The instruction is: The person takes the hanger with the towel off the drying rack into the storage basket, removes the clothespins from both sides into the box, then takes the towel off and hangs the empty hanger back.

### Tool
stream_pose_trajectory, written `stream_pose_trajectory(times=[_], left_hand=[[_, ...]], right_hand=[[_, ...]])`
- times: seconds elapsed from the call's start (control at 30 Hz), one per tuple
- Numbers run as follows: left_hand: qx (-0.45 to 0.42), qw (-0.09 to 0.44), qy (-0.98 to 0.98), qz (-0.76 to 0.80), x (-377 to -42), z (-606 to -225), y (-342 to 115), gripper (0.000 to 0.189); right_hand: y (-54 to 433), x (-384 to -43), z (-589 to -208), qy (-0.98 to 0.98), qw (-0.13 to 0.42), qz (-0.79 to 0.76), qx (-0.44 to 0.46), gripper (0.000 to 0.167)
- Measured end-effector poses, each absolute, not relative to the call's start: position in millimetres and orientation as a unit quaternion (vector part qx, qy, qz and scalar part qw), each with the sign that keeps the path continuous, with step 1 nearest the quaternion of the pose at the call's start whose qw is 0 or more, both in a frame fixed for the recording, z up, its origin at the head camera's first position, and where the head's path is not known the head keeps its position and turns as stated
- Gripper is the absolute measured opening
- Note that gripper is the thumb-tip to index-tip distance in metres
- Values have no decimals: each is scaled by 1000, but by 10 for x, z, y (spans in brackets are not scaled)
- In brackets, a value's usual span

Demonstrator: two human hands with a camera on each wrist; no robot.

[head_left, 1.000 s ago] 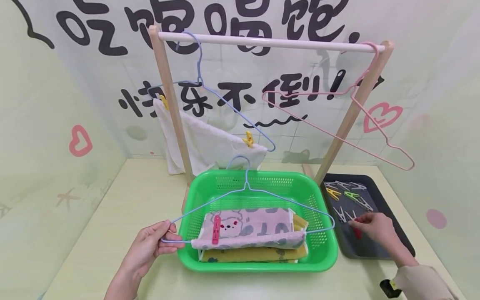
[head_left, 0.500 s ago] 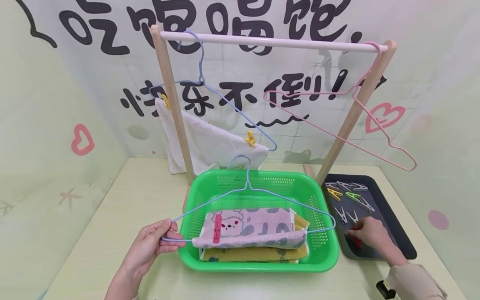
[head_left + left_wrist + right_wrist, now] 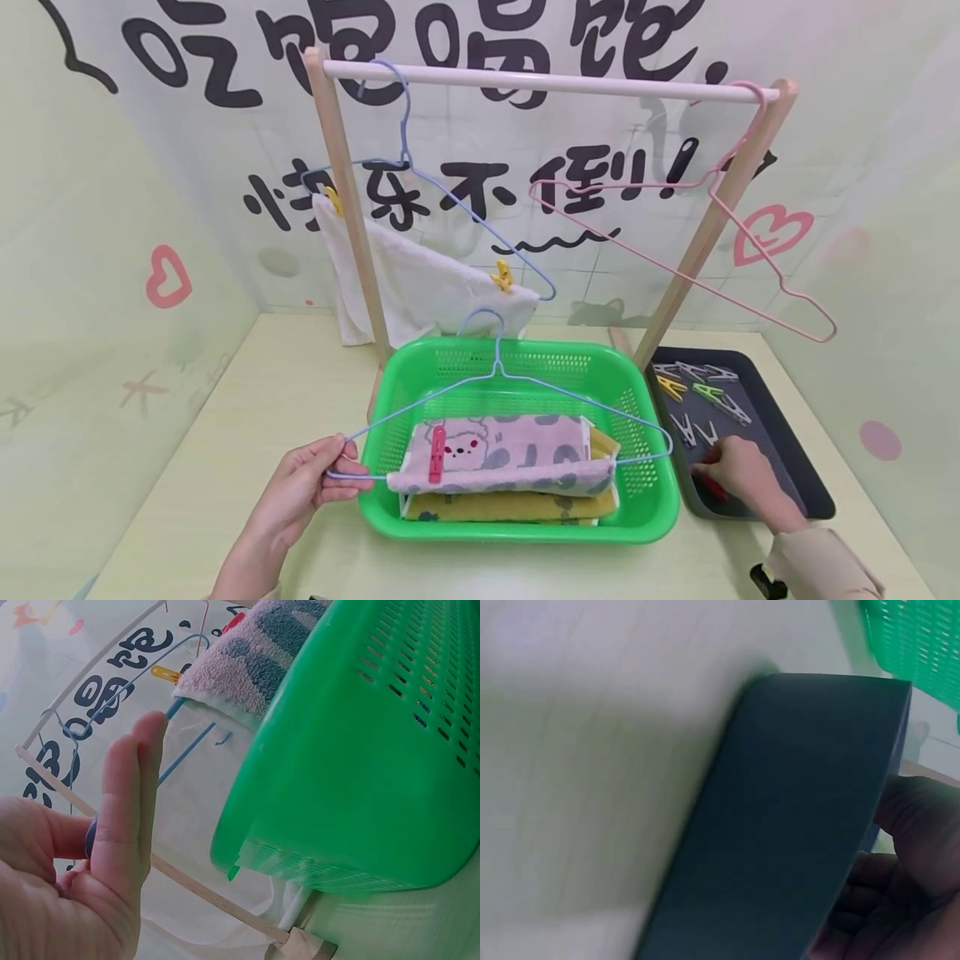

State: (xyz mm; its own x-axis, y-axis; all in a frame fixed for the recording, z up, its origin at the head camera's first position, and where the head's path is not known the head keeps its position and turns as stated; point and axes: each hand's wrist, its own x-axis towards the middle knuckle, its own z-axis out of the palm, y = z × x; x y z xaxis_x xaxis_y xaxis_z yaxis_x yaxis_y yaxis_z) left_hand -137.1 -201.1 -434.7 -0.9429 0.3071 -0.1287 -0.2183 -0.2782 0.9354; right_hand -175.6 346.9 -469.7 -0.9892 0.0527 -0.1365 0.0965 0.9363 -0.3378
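Observation:
My left hand pinches the left corner of a blue clothes hanger between thumb and fingers. A pink and grey patterned towel is draped over the hanger's lower bar, with a red-pink clothespin at its left part. Towel and hanger lie over a green basket. To the right, my right hand reaches into a dark tray, thumb and fingers around a red clothespin. In the right wrist view the tray wall hides the fingertips.
Behind the basket stands a rack with a white rail. On it hang a blue hanger with a white towel under yellow clothespins, and a bare pink hanger. Several clothespins lie in the tray. A yellow towel is in the basket.
My right hand has moved slightly down and left within the tray, at the red clothespin. My left hand and the hanger stay in place; the head view has shifted a little.

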Motion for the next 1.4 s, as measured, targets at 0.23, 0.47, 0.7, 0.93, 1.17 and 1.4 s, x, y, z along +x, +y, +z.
stream_pose_trajectory(times=[0.23,0.47,0.7,0.93,1.17,1.4], left_hand=[[41,170,574,800,-1367,-4338,-2000,32],[47,167,569,804,-1366,-4345,-2002,31],[45,162,568,806,-1371,-4365,-1985,30],[38,158,572,804,-1371,-4343,-1988,30],[55,154,565,809,-1353,-4317,-1989,30],[46,152,572,804,-1343,-4280,-1957,30]], right_hand=[[3477,-1784,-4476,982,15,-186,5,24],[2896,-1789,-3878,944,-187,-260,-85,9],[2008,-1767,-3664,878,-131,-383,-257,7],[1378,-1762,-3672,854,9,-418,-309,16],[946,-1788,-3797,857,86,-415,-292,27],[714,-1816,-3883,847,125,-446,-261,23]])
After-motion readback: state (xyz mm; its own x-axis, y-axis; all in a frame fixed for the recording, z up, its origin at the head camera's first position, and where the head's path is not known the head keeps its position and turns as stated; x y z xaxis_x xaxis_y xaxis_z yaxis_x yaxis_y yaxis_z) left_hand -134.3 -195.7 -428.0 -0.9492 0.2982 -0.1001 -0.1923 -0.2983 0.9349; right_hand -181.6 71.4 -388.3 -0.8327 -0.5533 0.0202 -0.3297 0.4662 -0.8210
